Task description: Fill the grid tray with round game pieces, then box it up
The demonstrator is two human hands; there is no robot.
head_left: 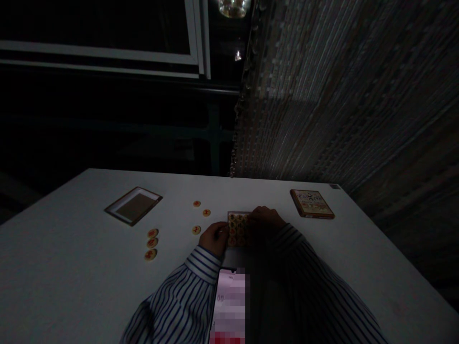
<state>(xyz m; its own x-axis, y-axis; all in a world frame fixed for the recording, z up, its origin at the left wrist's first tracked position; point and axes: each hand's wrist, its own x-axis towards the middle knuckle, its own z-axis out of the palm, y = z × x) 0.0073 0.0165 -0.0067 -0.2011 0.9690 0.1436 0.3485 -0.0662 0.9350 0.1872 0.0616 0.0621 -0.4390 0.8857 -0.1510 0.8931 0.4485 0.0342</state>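
A small tray (238, 215) packed with several round yellow game pieces marked in red sits on the white table (71, 267) in front of me. My left hand (214, 237), fingers curled, rests against the tray's left side. My right hand (267, 217) lies over the tray's right edge, fingers bent down onto the pieces. Whether either hand pinches a piece is hidden in the dim light. Both arms wear striped sleeves.
Loose round pieces lie left of the tray: three (151, 243) in a column and three more (201, 215) nearer. An empty box lid (133, 205) lies at far left. A printed box (311, 203) lies at right. A woven blind hangs behind the table.
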